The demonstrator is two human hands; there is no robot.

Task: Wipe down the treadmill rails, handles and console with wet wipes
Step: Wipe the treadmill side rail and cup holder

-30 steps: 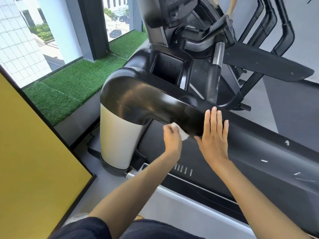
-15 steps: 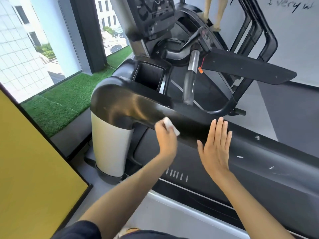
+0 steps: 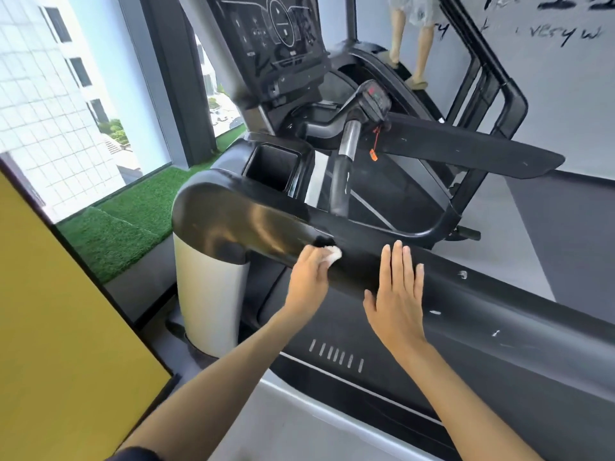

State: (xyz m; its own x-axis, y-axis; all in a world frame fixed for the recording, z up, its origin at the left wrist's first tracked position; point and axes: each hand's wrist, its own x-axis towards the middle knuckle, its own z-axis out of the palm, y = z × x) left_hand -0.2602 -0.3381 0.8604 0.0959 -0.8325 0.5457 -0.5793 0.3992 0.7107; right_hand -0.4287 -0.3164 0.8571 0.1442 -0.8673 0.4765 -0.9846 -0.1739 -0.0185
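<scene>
Pale grey painted wall [image 3: 549, 94]: black handwritten lettering [image 3: 565, 38], of which the fragment "very w" can be read before the frame edge cuts it. Heavier black brush strokes [image 3: 562, 3] above it are cropped and unreadable. Black glossy treadmill console panel [image 3: 276, 34]: pale dial outline and small symbols, too blurred to read.

I see the wipe [image 3: 333, 255], a small white crumpled wad, pressed to the top of the near rail [image 3: 499, 304] and pinched in the left hand [image 3: 307, 277]. The rail is broad and glossy black, running from the left down to the near right, with white scuffs toward its right end. The console [image 3: 276, 38], dark with a round dial, stands at the far end. A handle [image 3: 346, 168], black with a silver band, rises just behind the rail.
</scene>
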